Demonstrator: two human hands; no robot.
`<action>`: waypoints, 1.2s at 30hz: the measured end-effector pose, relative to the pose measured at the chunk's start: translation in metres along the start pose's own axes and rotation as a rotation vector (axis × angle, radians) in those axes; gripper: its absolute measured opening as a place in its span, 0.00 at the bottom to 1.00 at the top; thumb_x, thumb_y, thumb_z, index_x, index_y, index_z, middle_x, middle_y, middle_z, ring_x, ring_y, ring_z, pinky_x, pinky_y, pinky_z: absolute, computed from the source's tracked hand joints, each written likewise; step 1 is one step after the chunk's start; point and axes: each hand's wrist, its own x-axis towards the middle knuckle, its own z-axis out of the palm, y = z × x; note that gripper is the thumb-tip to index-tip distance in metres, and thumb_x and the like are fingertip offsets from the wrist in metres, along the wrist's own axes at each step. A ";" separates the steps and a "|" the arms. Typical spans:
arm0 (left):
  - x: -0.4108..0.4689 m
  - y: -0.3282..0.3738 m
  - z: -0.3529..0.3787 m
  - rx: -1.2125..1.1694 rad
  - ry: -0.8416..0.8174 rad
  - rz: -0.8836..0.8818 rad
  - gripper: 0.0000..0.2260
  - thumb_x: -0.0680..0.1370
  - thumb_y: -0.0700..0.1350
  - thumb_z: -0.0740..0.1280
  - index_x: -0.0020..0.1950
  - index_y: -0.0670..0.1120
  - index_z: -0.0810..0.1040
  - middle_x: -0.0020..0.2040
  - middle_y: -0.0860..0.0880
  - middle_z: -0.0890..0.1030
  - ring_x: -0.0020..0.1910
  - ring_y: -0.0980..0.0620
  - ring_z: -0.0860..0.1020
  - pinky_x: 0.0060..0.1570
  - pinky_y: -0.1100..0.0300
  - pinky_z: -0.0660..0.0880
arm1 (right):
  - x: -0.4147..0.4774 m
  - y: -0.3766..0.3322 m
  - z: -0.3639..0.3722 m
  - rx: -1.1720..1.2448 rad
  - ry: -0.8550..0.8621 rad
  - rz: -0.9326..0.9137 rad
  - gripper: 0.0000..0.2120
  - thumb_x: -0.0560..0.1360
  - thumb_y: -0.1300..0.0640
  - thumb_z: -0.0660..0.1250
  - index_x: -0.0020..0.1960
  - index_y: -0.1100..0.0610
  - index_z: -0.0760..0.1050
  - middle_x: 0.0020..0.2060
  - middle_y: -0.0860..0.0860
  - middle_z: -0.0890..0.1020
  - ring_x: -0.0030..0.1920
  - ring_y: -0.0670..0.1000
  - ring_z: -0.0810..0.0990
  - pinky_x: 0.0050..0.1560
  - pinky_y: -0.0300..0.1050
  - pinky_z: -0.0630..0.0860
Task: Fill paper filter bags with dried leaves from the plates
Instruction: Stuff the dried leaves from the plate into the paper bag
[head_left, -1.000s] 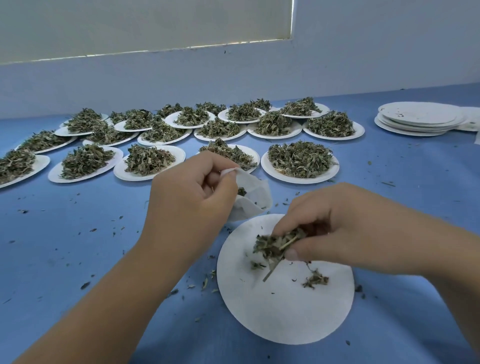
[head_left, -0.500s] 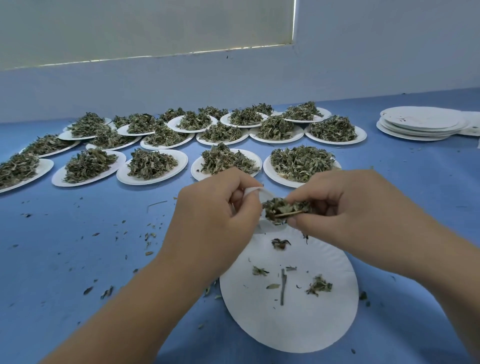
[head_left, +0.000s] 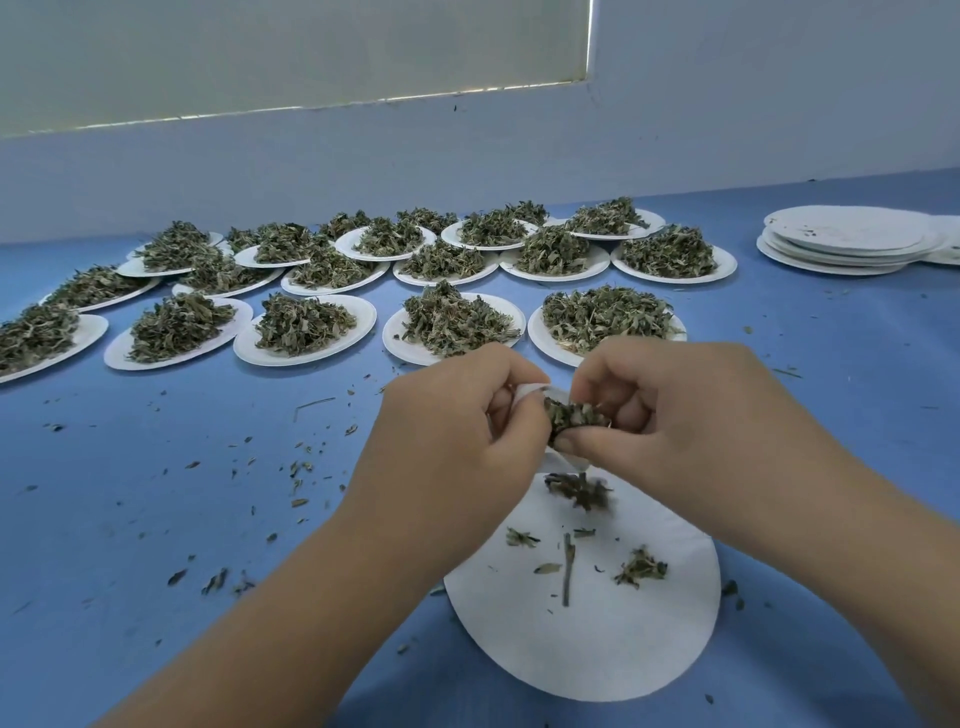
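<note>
**Stuffing leaves at the bag's mouth**

My left grip (head_left: 447, 441) is curled round the paper filter bag (head_left: 527, 392), holding it up over the far edge of the near plate (head_left: 597, 639). My right grip (head_left: 691, 431) pinches a wad of dried leaves (head_left: 574, 418) right at the bag's opening, close against my left fingers. The bag is mostly hidden, with only white edges showing. The near plate lies on the blue table (head_left: 156, 493) and holds a few scraps and one stem (head_left: 568, 569). Crumbs are scattered to my left. Heaped plates (head_left: 311, 325) stand in rows beyond. A stack of empty plates (head_left: 841, 239) sits far right.
</note>
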 end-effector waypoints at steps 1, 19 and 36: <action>0.000 0.000 0.000 0.004 -0.001 -0.001 0.05 0.73 0.44 0.65 0.41 0.49 0.81 0.32 0.49 0.73 0.26 0.58 0.68 0.28 0.71 0.63 | 0.000 -0.001 0.002 -0.025 -0.006 -0.011 0.09 0.65 0.50 0.75 0.36 0.44 0.74 0.37 0.28 0.76 0.36 0.36 0.75 0.43 0.32 0.72; 0.001 0.000 -0.005 -0.134 -0.011 -0.056 0.06 0.73 0.43 0.66 0.41 0.50 0.82 0.27 0.48 0.73 0.24 0.58 0.67 0.26 0.73 0.61 | -0.001 -0.002 0.000 -0.030 -0.033 -0.205 0.07 0.71 0.49 0.67 0.44 0.44 0.84 0.34 0.42 0.81 0.39 0.45 0.77 0.35 0.35 0.70; 0.007 -0.008 -0.019 -0.135 0.072 -0.148 0.10 0.76 0.40 0.68 0.41 0.54 0.81 0.30 0.51 0.74 0.27 0.60 0.68 0.27 0.73 0.64 | 0.013 0.038 -0.017 -0.205 -0.818 -0.118 0.37 0.64 0.48 0.77 0.57 0.17 0.60 0.62 0.24 0.61 0.47 0.29 0.70 0.41 0.28 0.68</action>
